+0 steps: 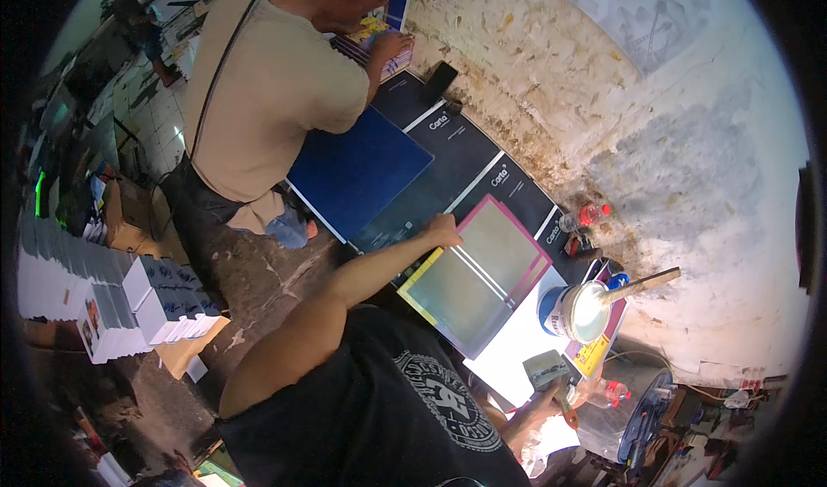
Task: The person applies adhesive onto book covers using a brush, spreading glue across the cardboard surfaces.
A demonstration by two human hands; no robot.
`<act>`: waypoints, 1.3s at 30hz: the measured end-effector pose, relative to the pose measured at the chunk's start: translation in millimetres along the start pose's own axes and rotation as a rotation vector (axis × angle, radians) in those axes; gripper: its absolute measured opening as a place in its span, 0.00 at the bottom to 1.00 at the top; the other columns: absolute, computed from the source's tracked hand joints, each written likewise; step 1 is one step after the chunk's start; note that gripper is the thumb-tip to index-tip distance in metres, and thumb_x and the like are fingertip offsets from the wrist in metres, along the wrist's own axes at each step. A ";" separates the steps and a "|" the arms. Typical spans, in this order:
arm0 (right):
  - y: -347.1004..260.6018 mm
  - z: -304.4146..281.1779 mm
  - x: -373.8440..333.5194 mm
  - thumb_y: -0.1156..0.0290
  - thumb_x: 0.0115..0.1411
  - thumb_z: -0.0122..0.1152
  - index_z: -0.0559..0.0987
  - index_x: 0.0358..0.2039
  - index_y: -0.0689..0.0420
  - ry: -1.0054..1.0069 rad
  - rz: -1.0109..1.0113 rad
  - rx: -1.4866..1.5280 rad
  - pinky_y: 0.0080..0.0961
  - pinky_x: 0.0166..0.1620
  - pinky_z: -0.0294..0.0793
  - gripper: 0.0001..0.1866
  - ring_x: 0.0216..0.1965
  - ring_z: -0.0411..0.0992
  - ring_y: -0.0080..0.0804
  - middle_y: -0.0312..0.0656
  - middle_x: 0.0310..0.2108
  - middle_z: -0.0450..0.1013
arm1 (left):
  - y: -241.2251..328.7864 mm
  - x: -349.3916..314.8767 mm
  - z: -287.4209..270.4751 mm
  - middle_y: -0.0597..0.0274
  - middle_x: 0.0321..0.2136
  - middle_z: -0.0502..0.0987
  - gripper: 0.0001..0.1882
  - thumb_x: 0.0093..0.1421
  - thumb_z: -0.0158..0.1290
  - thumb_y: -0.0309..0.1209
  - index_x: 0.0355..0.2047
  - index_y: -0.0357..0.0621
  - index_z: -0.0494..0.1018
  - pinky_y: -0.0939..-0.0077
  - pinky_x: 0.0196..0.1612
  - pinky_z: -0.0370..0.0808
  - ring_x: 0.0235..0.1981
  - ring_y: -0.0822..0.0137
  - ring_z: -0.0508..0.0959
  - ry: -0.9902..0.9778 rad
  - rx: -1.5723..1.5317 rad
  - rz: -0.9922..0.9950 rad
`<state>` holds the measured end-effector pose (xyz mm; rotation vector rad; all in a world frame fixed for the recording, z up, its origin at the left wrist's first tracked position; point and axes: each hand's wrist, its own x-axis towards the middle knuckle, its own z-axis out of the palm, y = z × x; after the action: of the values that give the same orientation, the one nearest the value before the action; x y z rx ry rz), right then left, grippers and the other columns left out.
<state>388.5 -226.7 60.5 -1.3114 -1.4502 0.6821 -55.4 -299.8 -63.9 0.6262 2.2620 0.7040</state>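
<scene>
A printed sheet (413, 287) with pink and yellow margins lies on the worktable, bearing two greyish boards (508, 248) with white strips between them. My left hand (441, 231) is closed at the sheet's left edge, its fingertips partly hidden. At the lower right my right hand (538, 409) grips a wide flat brush (546, 368), whose grey head sits over white paper (510, 358) at the table's near end. Beyond the brush stands a bucket (558, 313) of whitish paste with a wooden stick (642, 285) across its top.
Dark printed sheets and a blue board (362, 173) cover the far table. Another person (276, 82) handles papers there. Plastic bottles (586, 217) stand along the stained wall. A large drum (624, 409) is at the lower right; paper stacks (164, 306) rise at left.
</scene>
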 end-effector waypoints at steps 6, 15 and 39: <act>78.5 -28.6 20.3 0.60 0.56 0.72 0.73 0.47 0.74 0.056 0.077 0.050 0.36 0.46 0.77 0.31 0.43 0.74 0.39 0.53 0.44 0.75 | -75.6 41.3 -49.7 0.51 0.23 0.83 0.14 0.46 0.64 0.38 0.25 0.38 0.83 0.69 0.31 0.82 0.23 0.62 0.84 -0.011 -0.148 0.041; 45.2 -42.8 28.2 0.59 0.58 0.71 0.77 0.47 0.74 0.052 0.168 -0.055 0.36 0.48 0.78 0.28 0.45 0.77 0.37 0.53 0.46 0.77 | -166.8 76.2 -129.4 0.48 0.33 0.84 0.18 0.48 0.62 0.37 0.37 0.39 0.83 0.65 0.44 0.81 0.36 0.57 0.86 0.122 -0.150 -0.084; 37.0 -58.7 146.6 0.54 0.69 0.56 0.73 0.57 0.63 -0.218 0.360 0.839 0.26 0.44 0.72 0.26 0.42 0.73 0.31 0.42 0.41 0.76 | -22.7 -127.8 -101.0 0.57 0.45 0.80 0.20 0.59 0.63 0.35 0.50 0.41 0.76 0.69 0.44 0.75 0.39 0.65 0.80 0.424 -0.425 0.428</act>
<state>473.0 -91.5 90.9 -0.8344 -0.8984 1.5111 -49.6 -424.4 43.4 0.8131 2.2497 1.6078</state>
